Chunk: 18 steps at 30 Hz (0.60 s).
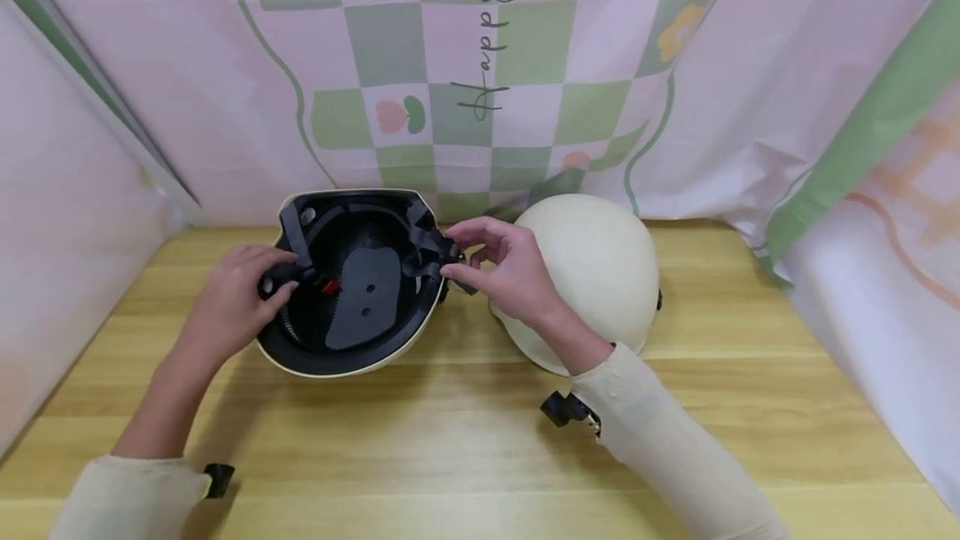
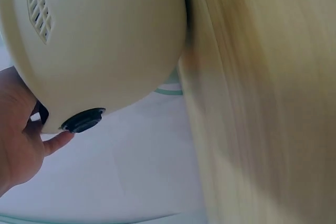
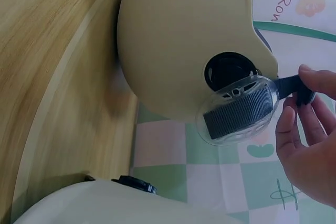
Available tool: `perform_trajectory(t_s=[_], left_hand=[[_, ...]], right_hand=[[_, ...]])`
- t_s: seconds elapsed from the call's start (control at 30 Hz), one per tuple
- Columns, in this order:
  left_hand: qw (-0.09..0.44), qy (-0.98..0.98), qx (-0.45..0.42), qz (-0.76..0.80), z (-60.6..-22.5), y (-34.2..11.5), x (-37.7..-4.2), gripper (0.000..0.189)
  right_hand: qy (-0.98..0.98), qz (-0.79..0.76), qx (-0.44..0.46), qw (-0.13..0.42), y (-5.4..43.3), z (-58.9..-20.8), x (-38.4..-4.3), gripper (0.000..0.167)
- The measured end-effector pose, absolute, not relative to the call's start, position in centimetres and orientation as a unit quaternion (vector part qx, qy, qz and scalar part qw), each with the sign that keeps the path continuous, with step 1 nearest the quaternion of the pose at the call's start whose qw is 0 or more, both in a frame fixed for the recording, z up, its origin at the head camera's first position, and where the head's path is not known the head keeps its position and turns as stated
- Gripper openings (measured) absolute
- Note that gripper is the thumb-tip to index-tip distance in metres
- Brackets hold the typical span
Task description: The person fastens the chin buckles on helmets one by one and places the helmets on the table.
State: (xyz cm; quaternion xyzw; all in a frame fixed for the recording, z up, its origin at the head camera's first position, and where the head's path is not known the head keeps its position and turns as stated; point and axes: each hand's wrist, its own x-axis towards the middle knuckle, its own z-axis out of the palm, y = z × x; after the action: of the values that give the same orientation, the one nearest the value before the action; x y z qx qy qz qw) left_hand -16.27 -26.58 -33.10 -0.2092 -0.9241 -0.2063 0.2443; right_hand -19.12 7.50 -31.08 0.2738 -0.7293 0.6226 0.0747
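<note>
A cream helmet (image 1: 352, 357) lies upside down on the table, its black padded inside facing up. At its left rim my left hand (image 1: 228, 298) pinches a black chin strap piece between thumb and fingers, with a red buckle part (image 1: 330, 287) beside the fingertips. On the opposite side my right hand (image 1: 513, 269) pinches the other black strap (image 3: 290, 85) near the rim. A clear oval piece with ribbed black webbing (image 3: 239, 111) hangs there, by a round black disc (image 3: 223, 69) on the shell. The left thumb is close to another black disc (image 2: 84, 120).
A second cream helmet (image 1: 600, 265) stands dome up just right of the first, under my right forearm. Wooden tabletop (image 1: 420, 457) spreads in front. Patterned fabric (image 1: 465, 48) hangs behind and along both sides. Small black devices (image 1: 217, 480) sit at the sleeves.
</note>
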Motion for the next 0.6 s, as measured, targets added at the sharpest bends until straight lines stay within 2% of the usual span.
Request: perform_trajectory(t_s=[0.2,0.6], left_hand=[[0.245,-0.928,-0.248,-0.135,-32.7,-26.2,-16.6,0.027],[0.187,-0.962,-0.181,-0.082,-32.7,-25.6,-17.2,0.031]], right_hand=[[-0.727,0.615,0.293,0.087,6.8,-31.3,-19.3,0.034],[-0.738,0.585,0.324,0.091,5.7,-31.4,-18.7,0.029]])
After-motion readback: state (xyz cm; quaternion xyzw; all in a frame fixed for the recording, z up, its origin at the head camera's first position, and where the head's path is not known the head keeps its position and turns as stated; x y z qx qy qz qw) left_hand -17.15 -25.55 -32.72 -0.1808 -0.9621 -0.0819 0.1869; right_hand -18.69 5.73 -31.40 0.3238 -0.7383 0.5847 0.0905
